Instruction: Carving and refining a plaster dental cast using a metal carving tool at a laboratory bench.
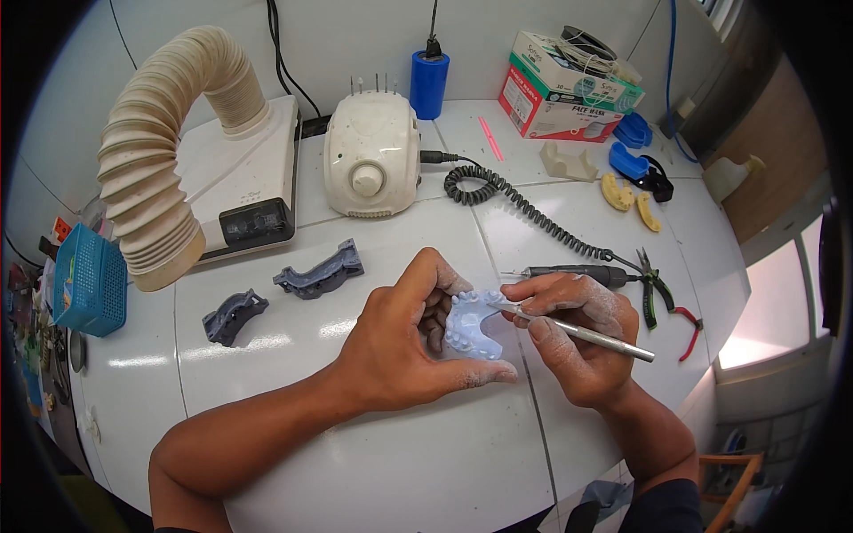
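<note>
A pale blue dental model (471, 333), horseshoe-shaped with a row of teeth, is gripped by my left hand (395, 342). The fingers curl behind it and the thumb stretches along its near side. My right hand (586, 338) closes pen-like on a slim metal-handled carving knife (613, 342). Its tip touches or nearly touches the teeth on the model's far right side; the exact contact is too small to tell. White dust coats the fingers of both hands. Left of my hands, two dark grey dental model pieces, one larger (322, 270) and one smaller (234, 317), lie on the white table (426, 453).
A ribbed suction hose (151, 151) arches over the left side near a blue basket (91, 280). Behind stands a white control unit (371, 155); its coiled cable (533, 213) runs to a black handpiece (577, 274). Pliers (656, 289), yellow casts (616, 193) and mask boxes (564, 98) occupy the right.
</note>
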### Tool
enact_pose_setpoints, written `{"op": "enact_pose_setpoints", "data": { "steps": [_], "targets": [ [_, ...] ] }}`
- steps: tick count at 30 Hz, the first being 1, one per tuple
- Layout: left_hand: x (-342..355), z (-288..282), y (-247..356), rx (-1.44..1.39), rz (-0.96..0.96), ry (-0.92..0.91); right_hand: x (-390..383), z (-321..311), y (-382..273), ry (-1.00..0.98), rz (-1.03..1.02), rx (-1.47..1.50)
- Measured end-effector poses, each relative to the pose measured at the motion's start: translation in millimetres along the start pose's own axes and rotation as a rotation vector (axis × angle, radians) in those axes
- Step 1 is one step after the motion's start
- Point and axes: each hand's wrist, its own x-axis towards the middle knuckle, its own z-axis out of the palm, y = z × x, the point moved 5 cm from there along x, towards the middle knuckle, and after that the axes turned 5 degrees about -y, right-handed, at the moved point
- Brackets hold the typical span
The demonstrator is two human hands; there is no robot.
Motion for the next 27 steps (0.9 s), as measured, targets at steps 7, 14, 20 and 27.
{"op": "enact_pose_setpoints", "data": {
  "steps": [7,14,20,27],
  "targets": [
    [-0.6,-0.6,-1.4,-0.009,0.001,0.009,0.0,1.7,1.0,0.015,0.011,-0.018],
    [-1.7,-0.9,1.7,-0.020,-0.185,-0.080,-0.6,0.8,2.6,0.019,0.013,-0.017],
    [-0.4,-0.9,-1.2,-0.017,0.001,0.024,0.7,3.0,1.6,0.026,0.006,-0.024],
    [-1.4,-1.8,3.1,0.033,-0.167,-0.054,0.2,1.3,3.6,0.041,0.015,-0.003]
  ]
}}
